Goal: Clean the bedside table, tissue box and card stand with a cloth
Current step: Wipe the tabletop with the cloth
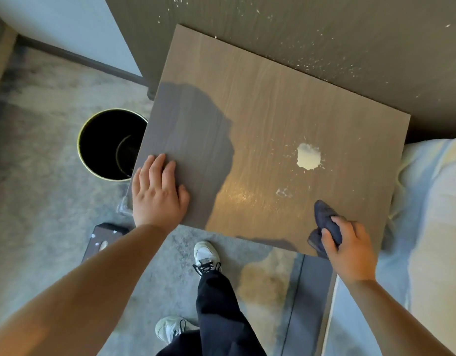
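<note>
Cloth (327, 222) at table (260, 98) edge, right hand (350, 250)

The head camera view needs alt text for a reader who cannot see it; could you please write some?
Seen from above, a person's right hand grips a dark cloth near a white splat on a wooden bedside table, while the left hand rests flat on it. A black bin stands on the floor alongside.

The bedside table (260, 104) has a wood-grain top bearing a white splat (308, 156) toward its right side and a fainter smear (283, 193) just below it; pale specks surround the splat. The table stands on mottled grey carpet (42, 201).
</note>
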`<state>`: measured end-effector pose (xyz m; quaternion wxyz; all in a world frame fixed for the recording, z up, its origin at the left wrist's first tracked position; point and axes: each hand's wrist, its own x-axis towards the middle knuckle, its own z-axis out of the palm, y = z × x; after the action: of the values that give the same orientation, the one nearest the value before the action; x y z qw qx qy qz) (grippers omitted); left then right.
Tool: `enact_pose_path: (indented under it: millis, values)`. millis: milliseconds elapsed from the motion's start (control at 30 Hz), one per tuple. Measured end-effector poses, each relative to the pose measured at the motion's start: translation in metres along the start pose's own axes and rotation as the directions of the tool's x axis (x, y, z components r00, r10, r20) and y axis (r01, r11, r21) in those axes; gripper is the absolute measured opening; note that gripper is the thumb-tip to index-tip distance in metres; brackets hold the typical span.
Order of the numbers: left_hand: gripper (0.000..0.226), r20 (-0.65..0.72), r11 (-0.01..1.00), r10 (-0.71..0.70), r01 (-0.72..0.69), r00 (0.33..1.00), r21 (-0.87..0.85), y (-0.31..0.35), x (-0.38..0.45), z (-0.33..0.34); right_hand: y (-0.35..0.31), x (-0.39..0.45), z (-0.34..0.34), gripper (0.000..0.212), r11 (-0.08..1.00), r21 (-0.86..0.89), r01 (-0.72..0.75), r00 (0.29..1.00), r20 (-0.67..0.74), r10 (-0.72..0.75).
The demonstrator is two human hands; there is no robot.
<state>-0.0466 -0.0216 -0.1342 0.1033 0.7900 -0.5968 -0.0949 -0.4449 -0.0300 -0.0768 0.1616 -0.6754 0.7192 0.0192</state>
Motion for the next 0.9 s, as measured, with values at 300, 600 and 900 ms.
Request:
enact_pose_path:
  millis: [300, 600, 900]
  values:
    - [0.060, -0.052, 0.998, 0.005, -0.002, 0.999, 0.060, -0.009, 0.046, 0.004, -0.206, 0.228, -0.019, 0.033, 0.859, 0.001, 0.512, 0.833, -0.247, -0.496]
    - [0.059, -0.059, 0.998, 0.017, -0.013, 0.998, 0.065, -0.012, 0.047, 0.005, -0.229, 0.271, -0.001, 0.041, 0.818, -0.251, 0.517, 0.816, -0.144, -0.560]
    - [0.059, -0.030, 0.999, 0.017, -0.016, 0.999, 0.041, -0.011, 0.049, -0.001, -0.196, 0.102, 0.056, 0.027, 0.849, -0.100, 0.518, 0.831, -0.174, -0.528]
